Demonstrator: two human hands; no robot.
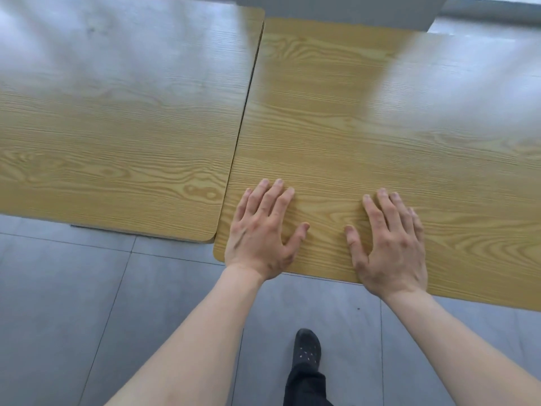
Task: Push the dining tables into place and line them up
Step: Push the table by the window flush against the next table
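Head view, looking down over two wood-grain dining tables on a grey tiled floor (87, 288).

Left table (117, 127): yellow-brown laminate top with rounded corners, strong pale glare across its far half. Its near edge sits farther from the person than the near edge of its neighbour, so the two fronts are not flush. Its far corner reaches slightly beyond the neighbour's far edge.

Seam: a narrow dark gap runs between the two tops from far to near. The edges are close and roughly parallel; whether they touch anywhere cannot be told.

Right table (366, 127): same laminate, glare on its far right part. Its near left corner projects toward the person past the left table's corner. A grey-white block (345, 10), perhaps a pillar or wall base, stands at its far edge.

Left hand (260, 230): flat on the right table near that projecting corner, palm down, fingers extended and slightly spread, gripping nothing, heel of the hand at the near edge.

Right hand (389, 244): flat on the same top, just right of the left hand, fingers likewise extended, gripping nothing, wrist over the edge.

Below: bare forearms, one dark shoe (307, 347) and a dark trouser leg on the tiles.
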